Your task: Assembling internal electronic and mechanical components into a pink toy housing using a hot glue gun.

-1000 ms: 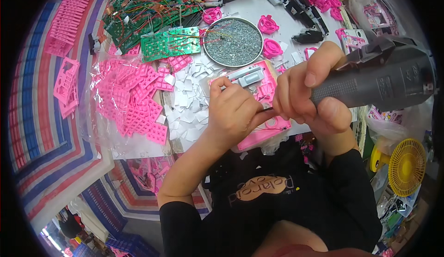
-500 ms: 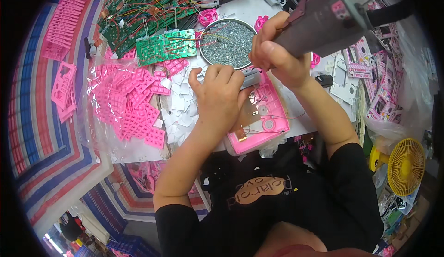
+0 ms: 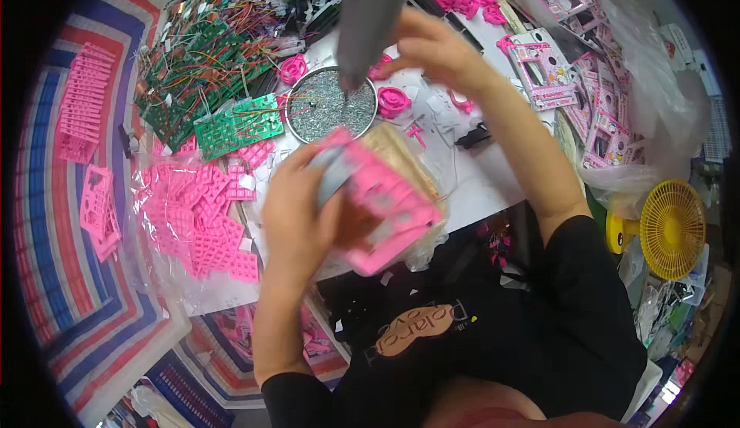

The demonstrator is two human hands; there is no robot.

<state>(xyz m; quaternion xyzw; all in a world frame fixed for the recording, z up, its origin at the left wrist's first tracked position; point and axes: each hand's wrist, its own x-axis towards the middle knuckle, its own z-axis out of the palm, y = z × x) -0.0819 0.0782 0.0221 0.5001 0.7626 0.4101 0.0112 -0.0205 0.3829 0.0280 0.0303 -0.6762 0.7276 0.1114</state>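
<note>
My left hand [image 3: 297,208] grips a pink plastic housing [image 3: 393,224], lifted and tilted above the table; it is blurred by motion. A grey part [image 3: 333,174] sits at the housing's edge under my left fingers. My right hand [image 3: 443,54] is raised at the upper middle, thumb and fingers apart, with nothing seen in it. In front of its fingertips hangs a dark grey electric screwdriver [image 3: 374,23], pointing down, close to the camera and partly hiding them. Behind the screwdriver's tip stands a round dish [image 3: 331,108] of small metal screws.
Green circuit boards [image 3: 239,126] with wires lie at the far left, above pink keypads [image 3: 220,220] in clear plastic. A tan pad [image 3: 401,158] lies behind the housing. Printed panels [image 3: 609,131] fill a bag at right, near a yellow fan [image 3: 673,231]. Pink rings [image 3: 393,102] lie beside the dish.
The pink housing has come up off the table in my left hand and tilted. My right hand has moved left and let go of the screwdriver, which has swung left. The view has shifted right.
</note>
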